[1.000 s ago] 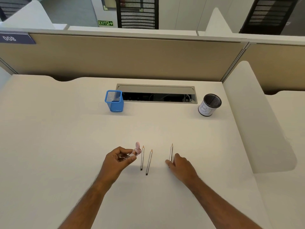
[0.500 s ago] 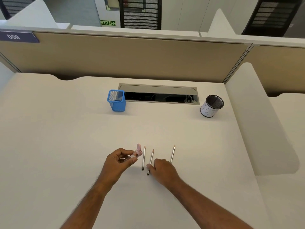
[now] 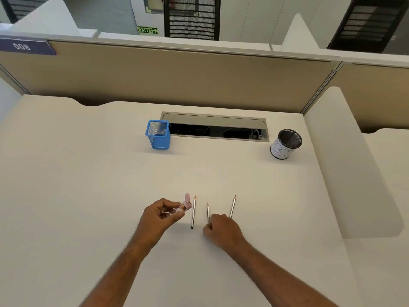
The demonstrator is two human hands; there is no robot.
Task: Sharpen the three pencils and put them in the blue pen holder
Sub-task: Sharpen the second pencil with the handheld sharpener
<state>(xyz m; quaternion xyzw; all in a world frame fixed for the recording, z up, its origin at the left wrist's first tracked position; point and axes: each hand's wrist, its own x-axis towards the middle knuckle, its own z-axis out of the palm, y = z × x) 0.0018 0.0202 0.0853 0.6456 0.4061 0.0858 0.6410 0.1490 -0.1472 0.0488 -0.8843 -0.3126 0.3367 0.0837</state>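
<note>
Three pencils lie on the white desk, points away from me: a left pencil [image 3: 193, 212], a middle pencil [image 3: 208, 212] and a right pencil [image 3: 232, 206]. My left hand [image 3: 160, 218] pinches a small pink sharpener [image 3: 186, 203] just left of the left pencil. My right hand [image 3: 222, 230] has its fingers curled round the lower end of the middle pencil, which is hidden under the hand; the right pencil's lower end is also hidden behind it. The blue mesh pen holder [image 3: 158, 135] stands upright at the back, left of centre.
A black mesh cup with a white label [image 3: 285, 144] stands at the back right. An open cable tray [image 3: 215, 129] is sunk into the desk between the two holders. A beige partition runs behind, and a white divider [image 3: 349, 165] borders the right side.
My right hand slid left from the right pencil to the middle pencil and closed on its lower end, turning that pencil slightly. My left hand kept holding the sharpener in place.
</note>
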